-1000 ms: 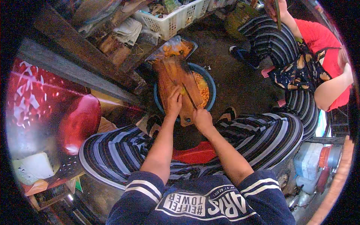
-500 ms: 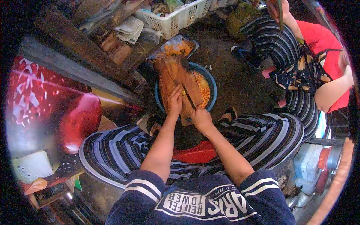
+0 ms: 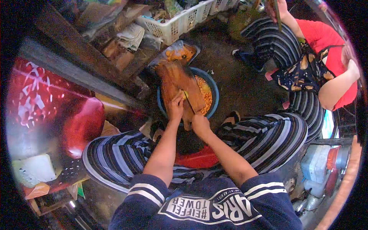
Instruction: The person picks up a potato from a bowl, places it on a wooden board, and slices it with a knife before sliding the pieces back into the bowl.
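left hand (image 3: 176, 108) pinches small yellow-green food piece (image 3: 185, 94) mid-way along brown wooden cutting board (image 3: 174, 78) | right hand (image 3: 200, 124) clenched on dark-bladed knife (image 3: 193, 106) at board's near end, blade just beside piece | round blue basin (image 3: 213, 88) of orange chunks (image 3: 208, 97) under board

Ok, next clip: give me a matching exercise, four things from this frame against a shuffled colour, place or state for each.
Things:
1. cutting board
2. basin
3. basket
4. knife

Descriptions:
A. white, at the top of the view
B. held in the right hand
C. blue, with orange pieces inside
D. laid across the basin, under the left hand

Pairs: 1-D, 2-C, 3-A, 4-B.
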`<state>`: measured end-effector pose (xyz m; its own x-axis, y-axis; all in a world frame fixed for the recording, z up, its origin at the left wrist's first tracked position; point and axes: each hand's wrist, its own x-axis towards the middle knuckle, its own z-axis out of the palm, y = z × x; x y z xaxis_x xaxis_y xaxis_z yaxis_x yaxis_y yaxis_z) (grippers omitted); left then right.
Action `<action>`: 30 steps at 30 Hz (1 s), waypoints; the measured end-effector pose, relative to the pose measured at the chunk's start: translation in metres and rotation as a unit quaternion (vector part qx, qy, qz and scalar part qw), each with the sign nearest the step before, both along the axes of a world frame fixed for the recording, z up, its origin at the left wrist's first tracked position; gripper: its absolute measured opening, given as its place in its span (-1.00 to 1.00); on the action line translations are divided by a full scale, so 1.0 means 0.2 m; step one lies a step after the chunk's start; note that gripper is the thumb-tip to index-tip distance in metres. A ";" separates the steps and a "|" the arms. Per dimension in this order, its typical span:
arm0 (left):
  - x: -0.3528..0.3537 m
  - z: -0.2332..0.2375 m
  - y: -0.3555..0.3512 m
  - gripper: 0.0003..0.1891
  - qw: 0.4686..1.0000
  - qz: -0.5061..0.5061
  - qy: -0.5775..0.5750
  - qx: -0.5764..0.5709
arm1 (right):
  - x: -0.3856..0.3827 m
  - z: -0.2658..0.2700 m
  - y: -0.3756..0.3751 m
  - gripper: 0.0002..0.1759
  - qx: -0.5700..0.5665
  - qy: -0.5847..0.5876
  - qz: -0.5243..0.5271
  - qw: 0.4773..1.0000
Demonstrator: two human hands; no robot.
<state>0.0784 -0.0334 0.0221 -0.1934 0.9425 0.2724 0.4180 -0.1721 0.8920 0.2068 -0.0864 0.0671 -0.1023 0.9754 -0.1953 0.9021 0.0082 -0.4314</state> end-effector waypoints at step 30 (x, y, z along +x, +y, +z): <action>0.01 -0.03 -0.01 -0.65 0.998 0.056 0.037 0.015 | -0.01 0.05 -0.04 -0.82 -0.006 -0.023 0.072 0.997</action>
<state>0.0812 -0.0356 0.0154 -0.2752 0.9076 0.3171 0.5002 -0.1465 0.8534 0.2048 -0.0949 0.0771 -0.2317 0.9489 -0.2141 0.9108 0.1344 -0.3904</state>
